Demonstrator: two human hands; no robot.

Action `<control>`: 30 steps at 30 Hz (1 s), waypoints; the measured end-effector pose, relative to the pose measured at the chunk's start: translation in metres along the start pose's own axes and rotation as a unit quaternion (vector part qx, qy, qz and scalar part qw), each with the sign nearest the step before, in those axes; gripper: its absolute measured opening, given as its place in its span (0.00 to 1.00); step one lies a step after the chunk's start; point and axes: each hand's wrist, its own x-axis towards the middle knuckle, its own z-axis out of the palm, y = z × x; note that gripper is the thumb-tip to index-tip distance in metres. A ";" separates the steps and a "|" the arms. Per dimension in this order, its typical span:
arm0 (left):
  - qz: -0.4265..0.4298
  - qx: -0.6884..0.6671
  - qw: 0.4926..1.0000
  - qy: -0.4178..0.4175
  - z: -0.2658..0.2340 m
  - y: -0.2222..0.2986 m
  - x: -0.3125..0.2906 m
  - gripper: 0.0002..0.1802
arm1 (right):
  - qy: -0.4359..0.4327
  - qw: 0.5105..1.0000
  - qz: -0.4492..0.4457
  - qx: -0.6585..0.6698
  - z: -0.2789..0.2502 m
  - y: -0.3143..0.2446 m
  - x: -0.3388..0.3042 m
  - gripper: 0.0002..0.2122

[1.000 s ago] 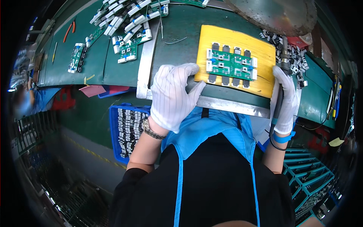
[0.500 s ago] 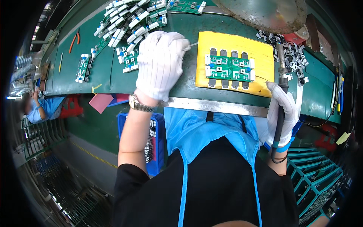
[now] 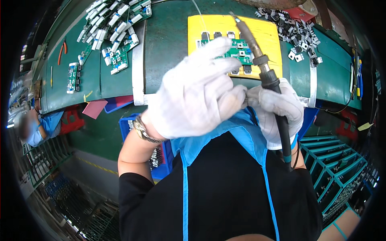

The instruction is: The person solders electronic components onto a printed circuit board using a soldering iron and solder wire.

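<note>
My white-gloved right hand (image 3: 277, 112) is wrapped round a soldering iron (image 3: 271, 82), a black-handled one with a metal barrel. Its tip points up and away, above the far part of a yellow pad (image 3: 267, 32). My left hand (image 3: 197, 94), gloved too and a little blurred, reaches across in front of the pad. Two of its fingers stretch out over the green circuit boards (image 3: 241, 52), hiding their left part. Its lower fingertips come together against my right fingertips; what they pinch is hidden. A thin pale wire (image 3: 200, 14) runs down behind the left fingers.
Boards with white connectors (image 3: 114, 24) are heaped at the far left, and one board (image 3: 73, 78) lies apart by orange-handled pliers (image 3: 62, 52). Small black and silver parts (image 3: 299, 36) lie scattered at the far right. A blue bin (image 3: 163, 170) stands below the bench edge; another person (image 3: 36, 128) sits at left.
My left hand has come from beside the pad to meet my right hand, its fist partly unfolding. The soldering iron has tilted, its tip swinging left. The whole view has shifted.
</note>
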 end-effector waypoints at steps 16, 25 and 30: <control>-0.268 -0.109 0.957 0.015 -0.020 0.025 -0.068 0.14 | 0.112 0.993 0.038 -0.010 -0.003 -0.002 -0.004 0.07; -0.490 -0.150 0.853 0.094 -0.026 0.038 -0.108 0.06 | 0.134 0.985 0.042 -0.100 -0.029 0.025 -0.026 0.18; -0.350 -0.080 0.923 0.140 -0.001 0.025 -0.099 0.08 | 0.112 0.991 0.071 0.033 -0.006 0.022 -0.016 0.12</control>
